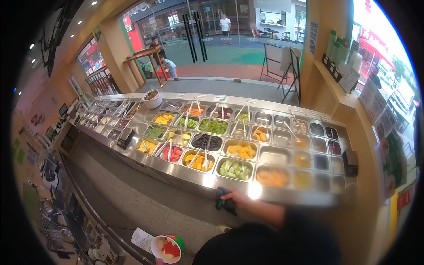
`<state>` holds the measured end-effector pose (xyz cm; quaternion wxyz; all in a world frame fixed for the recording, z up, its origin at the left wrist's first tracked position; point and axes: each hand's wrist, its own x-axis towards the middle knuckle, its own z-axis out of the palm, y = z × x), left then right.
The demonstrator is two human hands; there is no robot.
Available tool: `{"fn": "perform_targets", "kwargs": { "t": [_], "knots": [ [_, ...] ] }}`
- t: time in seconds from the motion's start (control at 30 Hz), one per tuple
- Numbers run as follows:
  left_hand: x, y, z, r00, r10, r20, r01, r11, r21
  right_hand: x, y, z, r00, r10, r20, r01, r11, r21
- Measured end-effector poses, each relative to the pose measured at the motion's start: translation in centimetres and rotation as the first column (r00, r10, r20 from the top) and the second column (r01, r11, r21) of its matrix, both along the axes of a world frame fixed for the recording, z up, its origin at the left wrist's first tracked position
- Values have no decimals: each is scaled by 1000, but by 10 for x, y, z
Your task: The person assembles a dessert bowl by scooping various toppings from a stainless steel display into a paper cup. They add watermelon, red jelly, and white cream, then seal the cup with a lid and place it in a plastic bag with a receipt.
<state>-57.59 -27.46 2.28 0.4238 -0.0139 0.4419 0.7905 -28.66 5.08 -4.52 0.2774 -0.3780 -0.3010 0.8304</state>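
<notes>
Over the front edge of the steel counter [185, 175], my right hand [237, 198] reaches out from a dark sleeve. Its fingers are closed on a dark, crumpled thing with a green patch, which looks like a cloth [225, 206]. At the lower edge, my left hand [159, 261] shows only a little, gripping a white paper bowl [155, 247] with a green outside. Red and pale pieces of fruit [169, 248] lie in the bowl. Beside the bowl is a white paper slip [142, 239]; what holds it is hidden.
Steel pans of cut fruit, several with tongs, fill the counter, among them green melon chunks [235, 170] and orange cubes [198, 160]. A white tub [152, 99] stands at the back. A work counter with utensils [55, 221] runs along the left. Beyond the glass are people outside.
</notes>
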Motion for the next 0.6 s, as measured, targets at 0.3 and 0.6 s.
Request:
{"fn": "perform_targets", "kwargs": {
  "t": [0.3,0.6],
  "knots": [
    [-164,-39,-64,827,214,-520,-87,962,257,-376,83,42,905,422,60,-421,865,272],
    [-340,73,24,936,340,-89,-310,918,247,-559,119,2,695,256,672,-660,599,454]
  ]
}}
